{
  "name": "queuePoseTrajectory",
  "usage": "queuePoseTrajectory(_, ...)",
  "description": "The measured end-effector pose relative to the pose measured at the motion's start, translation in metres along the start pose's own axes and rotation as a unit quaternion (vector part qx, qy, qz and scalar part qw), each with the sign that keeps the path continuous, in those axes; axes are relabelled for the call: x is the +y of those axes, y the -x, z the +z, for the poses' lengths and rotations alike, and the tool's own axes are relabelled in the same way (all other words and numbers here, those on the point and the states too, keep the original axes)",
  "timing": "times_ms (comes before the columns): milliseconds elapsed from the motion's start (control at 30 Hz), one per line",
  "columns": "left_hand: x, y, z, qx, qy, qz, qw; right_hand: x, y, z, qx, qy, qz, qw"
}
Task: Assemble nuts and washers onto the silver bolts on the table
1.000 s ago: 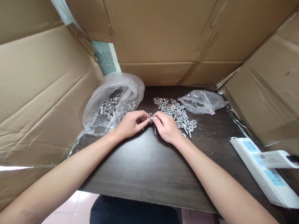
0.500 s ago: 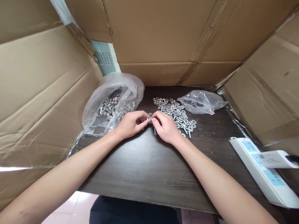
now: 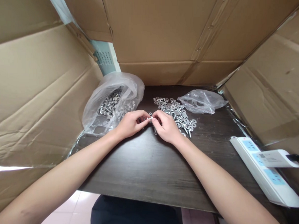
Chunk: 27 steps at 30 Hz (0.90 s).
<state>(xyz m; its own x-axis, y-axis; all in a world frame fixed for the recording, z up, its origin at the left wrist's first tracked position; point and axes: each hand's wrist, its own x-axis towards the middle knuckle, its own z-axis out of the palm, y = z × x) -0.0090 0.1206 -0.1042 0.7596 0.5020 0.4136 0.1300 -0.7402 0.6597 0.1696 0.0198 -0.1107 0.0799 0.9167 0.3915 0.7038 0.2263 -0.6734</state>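
Pinching one small metal fastener [image 3: 150, 118] between them, the left hand [image 3: 130, 124] and the right hand [image 3: 166, 127] face each other over the dark table [image 3: 142, 174]. Thumb and fingers of the left hand close on the fastener's left end; those of the right hand close on its right end. The fastener lies roughly level; its finer detail is too small to tell. A small ring [image 3: 150, 113] lies on the table just beyond it, and a loose bolt [image 3: 155, 131] lies just beside the right thumb, on the near side. Behind and to the right of the right hand spreads a pile of bolts, nuts and washers [image 3: 174, 110]. To the far left, a clear plastic bag [image 3: 127, 79] contains metal pieces [image 3: 109, 106]; a flatter plastic bag [image 3: 203, 100] lies beyond the pile, far right. A white power strip [image 3: 281, 193] occupies the right side.
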Motion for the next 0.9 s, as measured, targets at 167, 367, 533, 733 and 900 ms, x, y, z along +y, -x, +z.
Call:
queuePoseTrajectory(167, -0.0009, 0.0004, 0.0003, -0.001, 0.003, 0.0, 1.0, 0.0018, -0.001, 0.0015, 0.005, 0.011, -0.007, 1.0)
queuePoseTrajectory(367, -0.0011, 0.0008, 0.0008, 0.001, 0.006, 0.006, 1.0, 0.0019, -0.0009, 0.0021, 0.005, 0.013, -0.008, 1.0)
queuePoseTrajectory(533, -0.0019, 0.0004, 0.0007, 0.005, 0.001, 0.004, 1.0, 0.0009, -0.0001, 0.0011, 0.007, 0.0, -0.001, 1.0)
queuePoseTrajectory(733, -0.0027, 0.0009, 0.0011, 0.007, -0.003, 0.016, 1.0, 0.0022, 0.0003, 0.0008, 0.005, -0.006, -0.003, 1.0)
queuePoseTrajectory(900, -0.0033, 0.0003, 0.001, 0.004, -0.002, 0.01, 1.0, 0.0026, -0.0005, 0.0019, 0.003, 0.009, -0.003, 1.0)
